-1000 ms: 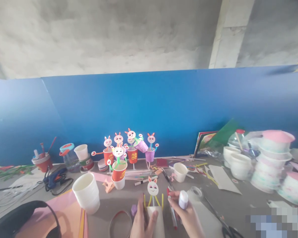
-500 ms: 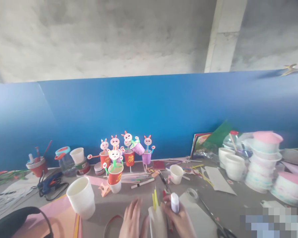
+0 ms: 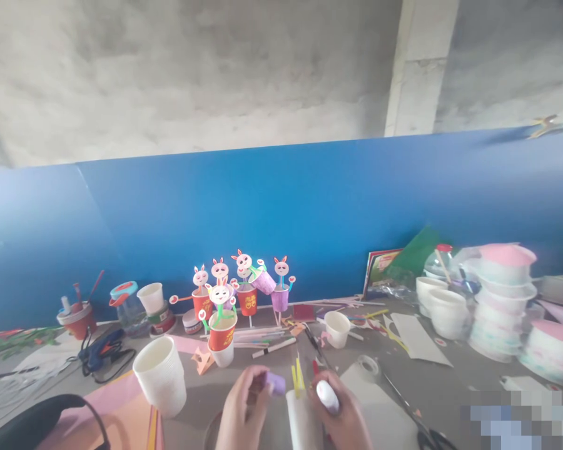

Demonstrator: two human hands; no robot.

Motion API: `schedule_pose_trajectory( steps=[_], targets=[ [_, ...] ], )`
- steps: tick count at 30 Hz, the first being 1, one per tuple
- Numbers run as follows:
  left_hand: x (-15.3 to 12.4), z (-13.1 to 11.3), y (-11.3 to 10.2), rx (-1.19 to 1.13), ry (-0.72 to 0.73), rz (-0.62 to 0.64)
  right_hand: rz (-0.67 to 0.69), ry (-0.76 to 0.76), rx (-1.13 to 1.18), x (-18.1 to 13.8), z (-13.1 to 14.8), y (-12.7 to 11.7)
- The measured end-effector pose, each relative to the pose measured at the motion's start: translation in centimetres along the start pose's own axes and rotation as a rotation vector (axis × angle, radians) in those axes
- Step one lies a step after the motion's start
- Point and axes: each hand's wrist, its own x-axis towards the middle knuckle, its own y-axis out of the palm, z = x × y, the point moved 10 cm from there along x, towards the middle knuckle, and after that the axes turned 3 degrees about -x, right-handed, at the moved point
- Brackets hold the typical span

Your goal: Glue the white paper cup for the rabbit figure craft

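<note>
Left hand (image 3: 241, 406) fingers pinching a purple cap (image 3: 276, 382), right hand (image 3: 340, 412) wrapped round a glue stick (image 3: 327, 396), w/ a white paper cup (image 3: 300, 420) btwn them at the desk's (image 3: 450, 381) near edge. Yellow strips (image 3: 297, 377) poke up behind the cup. Further back: a stack of white cups (image 3: 162, 375), then bunny cup crafts (image 3: 237, 294) by the blue wall (image 3: 309, 212).

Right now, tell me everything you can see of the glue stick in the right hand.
The glue stick is a small white tube, plastic by its look, with a rounded pale end tilted up toward the camera. The right hand grips its lower part, hiding the rest. It is held just right of an upright white paper cup with yellow strips.
</note>
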Motion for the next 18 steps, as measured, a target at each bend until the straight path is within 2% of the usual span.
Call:
schedule_pose_trajectory(
  steps=[2,3,7,11,18],
  targets=[
    [0.0,-1.8,2.3,-0.194,-0.003,0.066,0.023,-0.024,-0.034,-0.2,-0.1,0.3],
    [-0.1,-2.6,3.2,-0.217,-0.001,0.090,0.030,-0.031,-0.049,-0.2,-0.1,0.5],
    [-0.2,-3.7,5.1,-0.301,-0.016,0.136,0.038,-0.064,-0.094,-0.2,0.0,0.8],
    [-0.4,-3.5,5.4,-0.291,0.024,0.167,0.034,-0.093,-0.136,0.0,0.4,0.9],
    [-1.0,-6.5,4.5,-0.041,0.309,0.132,0.048,-0.108,-0.263,-0.1,0.4,0.7]
  ],
)
